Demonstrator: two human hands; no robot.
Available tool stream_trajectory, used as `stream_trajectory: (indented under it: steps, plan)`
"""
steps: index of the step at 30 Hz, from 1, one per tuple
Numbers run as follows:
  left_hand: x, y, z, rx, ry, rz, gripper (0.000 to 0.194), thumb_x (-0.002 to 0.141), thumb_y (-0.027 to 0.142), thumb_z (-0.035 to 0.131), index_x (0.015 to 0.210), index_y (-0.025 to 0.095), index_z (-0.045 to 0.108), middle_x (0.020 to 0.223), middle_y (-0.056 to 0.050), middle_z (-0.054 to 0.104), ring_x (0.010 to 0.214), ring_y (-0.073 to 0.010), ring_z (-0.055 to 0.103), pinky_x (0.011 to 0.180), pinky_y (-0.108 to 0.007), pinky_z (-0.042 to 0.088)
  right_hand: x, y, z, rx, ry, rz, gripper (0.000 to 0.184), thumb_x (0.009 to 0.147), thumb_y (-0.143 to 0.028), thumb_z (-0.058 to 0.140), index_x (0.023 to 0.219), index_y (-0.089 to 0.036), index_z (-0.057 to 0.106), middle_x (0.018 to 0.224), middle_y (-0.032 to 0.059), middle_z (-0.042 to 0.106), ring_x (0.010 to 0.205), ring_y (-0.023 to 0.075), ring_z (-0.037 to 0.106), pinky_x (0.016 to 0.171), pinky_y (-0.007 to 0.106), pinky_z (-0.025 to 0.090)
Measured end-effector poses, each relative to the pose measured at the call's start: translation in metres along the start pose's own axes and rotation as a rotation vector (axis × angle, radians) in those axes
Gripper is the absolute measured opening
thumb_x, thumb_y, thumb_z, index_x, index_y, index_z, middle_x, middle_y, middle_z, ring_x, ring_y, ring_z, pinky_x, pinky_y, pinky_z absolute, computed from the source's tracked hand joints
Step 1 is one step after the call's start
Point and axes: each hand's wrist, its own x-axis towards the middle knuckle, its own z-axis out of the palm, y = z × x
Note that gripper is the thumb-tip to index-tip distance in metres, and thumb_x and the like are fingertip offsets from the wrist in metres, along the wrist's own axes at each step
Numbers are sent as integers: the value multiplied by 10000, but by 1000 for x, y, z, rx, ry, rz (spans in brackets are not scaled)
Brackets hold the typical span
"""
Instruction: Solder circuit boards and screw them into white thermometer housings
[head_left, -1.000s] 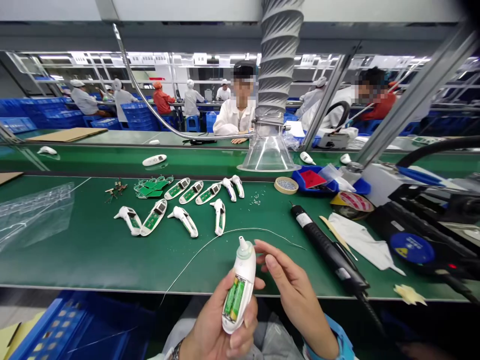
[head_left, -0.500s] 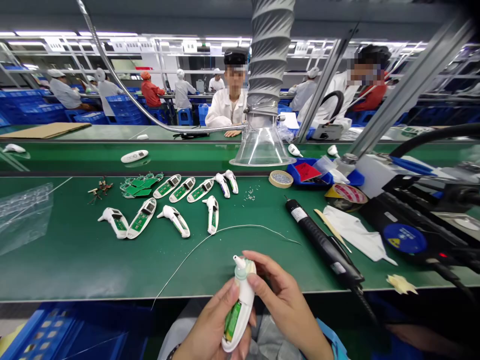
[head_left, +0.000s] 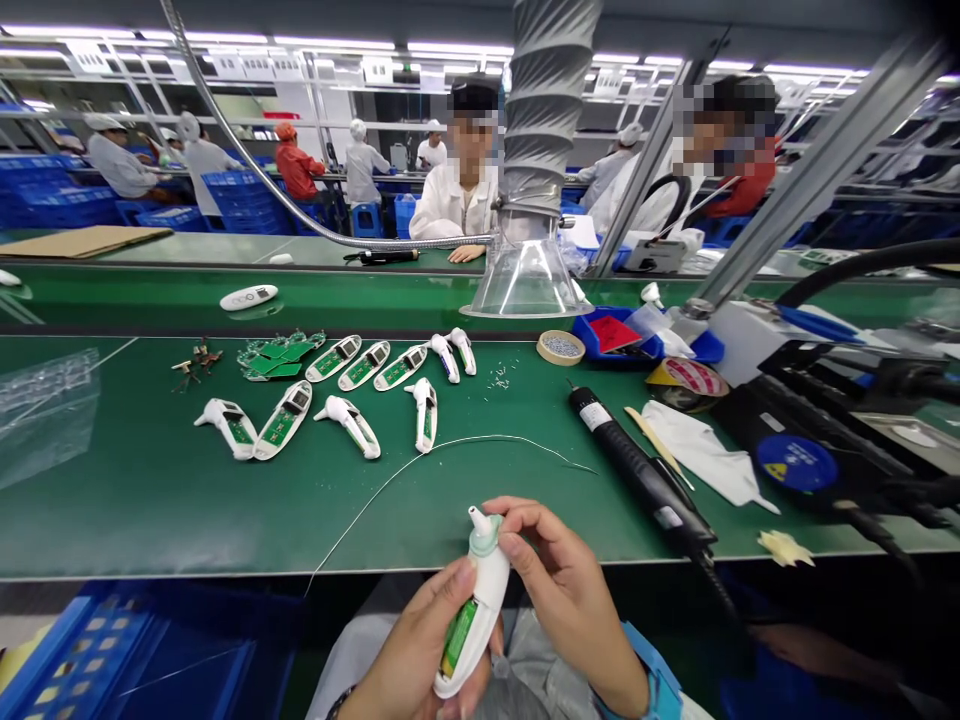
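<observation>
A white ear thermometer shell (head_left: 474, 610) with a green circuit board showing inside is held upright in front of me, below the table's front edge. My left hand (head_left: 416, 660) wraps round its lower body. My right hand (head_left: 566, 590) pinches its upper part just under the pale green tip. Several more open shells (head_left: 352, 425) with green boards lie in two rows on the green mat (head_left: 150, 500) at centre left.
A black electric screwdriver (head_left: 637, 475) lies to the right, beside a white cloth (head_left: 701, 450). A thin white wire (head_left: 420, 462) curves across the mat. A clear fume hood (head_left: 525, 285), tape rolls, a blue tray (head_left: 637, 345) and black equipment crowd the right. People work beyond the conveyor.
My right hand closed from open beside the shell to a pinch on its upper part. Both hands drew the shell lower and tilted it, turning the green board partly away.
</observation>
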Motion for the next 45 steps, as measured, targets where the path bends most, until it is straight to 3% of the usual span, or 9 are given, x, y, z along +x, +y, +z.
stream_trajectory:
  steps: [3,12,24,29,33,36,39,41,45]
  plan:
    - [1,-3,0,-19,-26,-20,549,692,633,609,599,93,571,373,33,452,203,-17,306,228,-137,124,-5,3,9,137,26,59,190,917,-378,514,835,-210,550,1107,54,595,910,175,573,761,254,458]
    - [3,-9,-4,-63,-32,-17,552,697,633,607,599,90,575,410,22,474,204,-21,309,238,-166,93,-8,8,22,287,84,92,223,926,-415,496,827,-216,498,1158,67,598,1085,193,523,854,277,429]
    - [3,-9,-5,-104,-46,-83,575,661,642,629,542,81,588,319,38,393,203,-19,278,243,-162,90,-5,2,17,499,100,272,289,857,-466,588,800,-204,479,1119,89,625,738,162,575,607,251,458]
    - [5,-10,-7,-115,-77,-151,585,638,670,621,518,98,585,242,46,328,186,-24,228,239,-158,93,-5,3,16,540,90,288,272,865,-453,584,805,-208,483,1111,71,628,738,146,567,607,234,454]
    - [4,-10,-7,-106,-62,-131,577,635,657,636,516,95,582,249,43,339,190,-23,236,241,-156,94,-5,-1,15,386,74,222,251,858,-443,597,937,-208,555,1120,80,618,861,173,587,695,252,478]
    - [3,-9,-5,-110,-50,-103,566,637,634,653,517,85,583,274,44,356,195,-25,261,243,-158,97,-5,-4,12,293,44,182,234,847,-420,622,856,-192,572,1110,76,616,892,173,585,739,250,476]
    - [2,-9,-5,-124,-59,-95,577,648,629,650,517,70,584,308,43,371,199,-23,284,241,-163,81,-4,-3,10,403,23,210,253,861,-412,608,778,-190,519,1071,56,631,683,114,565,593,211,454]
    - [1,-8,-5,-131,-74,-85,584,652,623,655,500,65,570,348,32,408,205,-15,303,242,-160,84,-4,-1,8,536,34,239,246,871,-405,599,793,-199,490,1032,46,649,651,107,564,537,195,430]
    - [-1,-6,-4,-195,-66,-91,515,631,592,697,670,84,620,477,1,559,213,-14,341,241,-147,120,-1,2,2,589,50,235,222,883,-398,592,843,-209,485,1047,60,652,961,185,601,785,280,476]
